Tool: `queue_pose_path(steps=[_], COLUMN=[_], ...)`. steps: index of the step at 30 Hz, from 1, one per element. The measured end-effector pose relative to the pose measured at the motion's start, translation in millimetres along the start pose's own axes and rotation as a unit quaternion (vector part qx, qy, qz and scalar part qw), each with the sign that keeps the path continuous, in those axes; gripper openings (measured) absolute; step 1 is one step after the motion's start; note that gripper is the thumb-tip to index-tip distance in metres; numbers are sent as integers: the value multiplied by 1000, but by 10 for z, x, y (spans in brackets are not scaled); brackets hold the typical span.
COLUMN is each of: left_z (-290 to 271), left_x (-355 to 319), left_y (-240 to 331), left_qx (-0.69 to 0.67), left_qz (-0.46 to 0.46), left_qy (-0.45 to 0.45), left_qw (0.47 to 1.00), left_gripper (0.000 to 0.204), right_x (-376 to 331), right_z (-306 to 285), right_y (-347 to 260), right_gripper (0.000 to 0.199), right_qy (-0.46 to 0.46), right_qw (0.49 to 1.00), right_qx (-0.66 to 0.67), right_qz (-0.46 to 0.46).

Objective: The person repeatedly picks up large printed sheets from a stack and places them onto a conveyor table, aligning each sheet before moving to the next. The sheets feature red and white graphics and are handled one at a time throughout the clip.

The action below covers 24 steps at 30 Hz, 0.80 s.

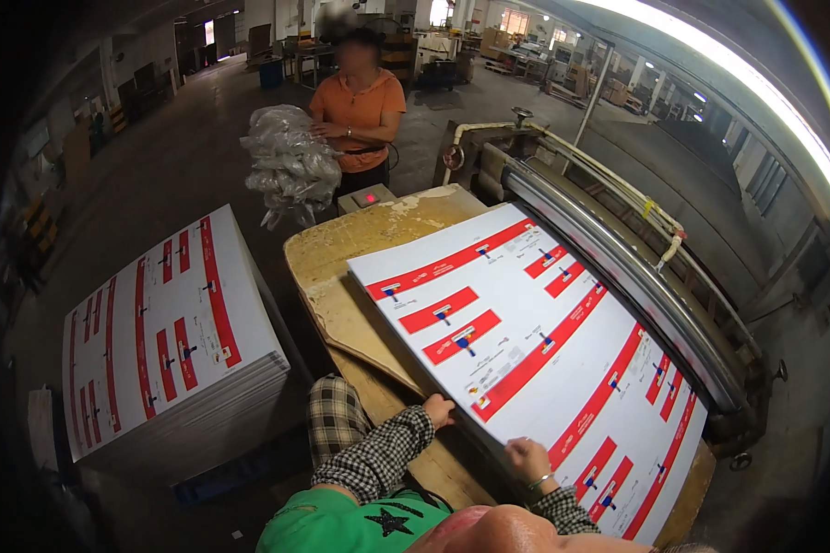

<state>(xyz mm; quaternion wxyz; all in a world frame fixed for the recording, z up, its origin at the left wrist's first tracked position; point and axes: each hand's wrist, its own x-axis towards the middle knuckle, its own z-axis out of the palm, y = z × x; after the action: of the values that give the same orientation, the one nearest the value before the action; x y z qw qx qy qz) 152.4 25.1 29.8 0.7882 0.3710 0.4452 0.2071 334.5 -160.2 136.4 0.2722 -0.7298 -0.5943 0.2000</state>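
Note:
A large white printed sheet (526,359) with red bands and small blue marks lies over a worn wooden feed table (341,240). Its far right side reaches a long metal roller (618,276). My left hand (440,410) is closed at the sheet's near edge, with the fingertips partly hidden. Farther right along that edge is my right hand (527,459), its fingers curled in against the sheet and a bracelet on the wrist. Both forearms wear checked sleeves.
At the left stands a tall stack of similar printed sheets (157,332). Across the table a person in an orange top (358,115) holds a bundle of clear plastic (290,161). A control box (367,198) with a red light sits near them. Pipes and handwheels (454,157) frame the roller machine.

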Motion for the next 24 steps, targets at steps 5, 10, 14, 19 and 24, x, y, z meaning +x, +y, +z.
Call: queue_pose_path(steps=[5, 10, 14, 19, 24], left_z=[50, 36, 36, -51, -34], left_x=[-34, -57, -152, -218, -167], left_y=[9, 34, 107, 194, 203], left_qx=[-29, -57, -73, -47, 179], left_qz=[13, 17, 10, -28, -73], left_qy=[-43, -81, -122, -137, 71], left_qw=[999, 995, 990, 989, 979], left_gripper=[34, 35, 32, 24, 20], right_x=[621, 305, 69, 214, 193], right_z=[49, 275, 317, -16, -505], right_y=[588, 69, 3, 39, -358], right_gripper=[25, 77, 77, 39, 31], right_qy=[137, -74, -16, -72, 28], right_qw=[982, 985, 975, 997, 995], right_qx=[1, -154, -218, -35, 81], right_qz=[132, 8, -28, 1, 40])
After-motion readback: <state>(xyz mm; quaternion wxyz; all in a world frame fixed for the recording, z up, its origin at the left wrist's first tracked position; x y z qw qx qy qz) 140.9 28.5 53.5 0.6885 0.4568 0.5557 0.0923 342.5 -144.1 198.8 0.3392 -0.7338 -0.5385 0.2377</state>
